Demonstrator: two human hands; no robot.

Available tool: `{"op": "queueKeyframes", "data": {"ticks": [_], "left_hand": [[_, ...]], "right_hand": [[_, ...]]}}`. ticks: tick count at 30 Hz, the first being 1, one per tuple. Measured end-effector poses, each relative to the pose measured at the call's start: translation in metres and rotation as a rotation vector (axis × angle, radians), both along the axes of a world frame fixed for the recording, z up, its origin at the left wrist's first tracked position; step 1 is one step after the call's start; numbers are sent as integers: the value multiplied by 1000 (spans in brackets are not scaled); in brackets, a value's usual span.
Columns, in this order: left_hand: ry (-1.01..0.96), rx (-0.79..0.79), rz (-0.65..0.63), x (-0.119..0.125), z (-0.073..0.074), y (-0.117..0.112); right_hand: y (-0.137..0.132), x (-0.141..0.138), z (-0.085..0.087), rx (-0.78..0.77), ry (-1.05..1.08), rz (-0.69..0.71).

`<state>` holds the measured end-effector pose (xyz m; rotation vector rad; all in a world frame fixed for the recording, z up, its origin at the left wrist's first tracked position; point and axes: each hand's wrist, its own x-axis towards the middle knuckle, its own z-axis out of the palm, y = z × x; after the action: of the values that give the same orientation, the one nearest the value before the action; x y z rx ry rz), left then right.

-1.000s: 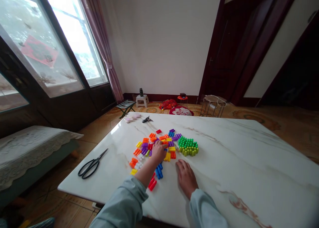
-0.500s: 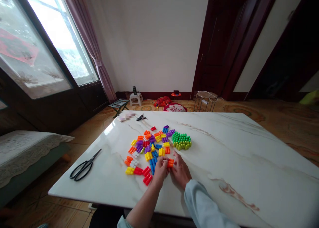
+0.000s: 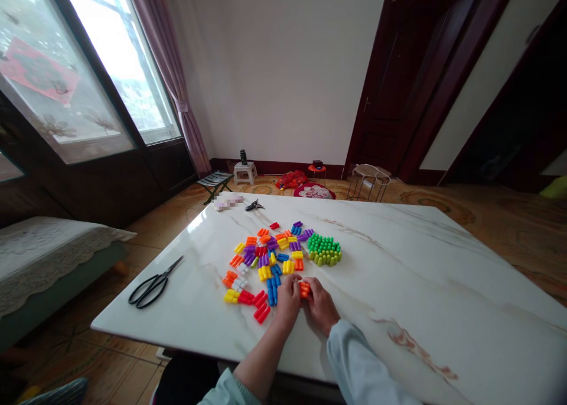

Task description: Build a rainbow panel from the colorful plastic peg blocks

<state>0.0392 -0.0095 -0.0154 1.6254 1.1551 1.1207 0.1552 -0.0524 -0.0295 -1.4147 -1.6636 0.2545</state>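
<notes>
My left hand (image 3: 289, 301) and my right hand (image 3: 322, 306) meet near the front middle of the table, both closed on a small group of orange plastic blocks (image 3: 305, 290). The blocks show between my fingertips, and their lower part is hidden. Just left of my left hand lie blue blocks (image 3: 271, 291) and red blocks (image 3: 261, 312). Beyond my hands, yellow blocks (image 3: 288, 267) lie among a loose spread of purple, white and orange ones. A tight cluster of green blocks (image 3: 325, 250) stands upright behind my right hand.
Black-handled scissors (image 3: 153, 288) lie near the left edge of the white marble-patterned table (image 3: 398, 263). Small dark pliers (image 3: 254, 205) sit at the far edge, beside a blurred patch. Low stools (image 3: 245, 172) stand on the floor by the wall.
My fingers have drawn closer around the orange blocks, with my right fingertips bent in further. The view has shifted slightly; the other blocks keep their places.
</notes>
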Motion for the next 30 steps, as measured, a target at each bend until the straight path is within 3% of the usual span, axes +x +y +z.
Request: {"op": "queueKeyframes", "data": {"ticks": [7, 11, 15, 18, 22, 26, 30], "left_hand": [[-20, -24, 37, -6, 10, -6], [-14, -114, -69, -18, 5, -19], [237, 265, -158, -51, 8, -40], [484, 486, -147, -78, 14, -47], [695, 504, -37, -93, 11, -33], [806, 430, -14, -87, 3, -13], [813, 424, 9, -79, 8, -1]], "right_hand": [[-5, -2, 8, -136, -146, -99], [-4, 0, 8, -141, -187, -162], [-2, 2, 6, -94, -213, -175], [-2, 1, 5, -65, -240, -185], [-2, 0, 4, -75, -254, -177], [-2, 0, 4, -80, -250, -165], [-3, -1, 5, -86, -269, -167]]}}
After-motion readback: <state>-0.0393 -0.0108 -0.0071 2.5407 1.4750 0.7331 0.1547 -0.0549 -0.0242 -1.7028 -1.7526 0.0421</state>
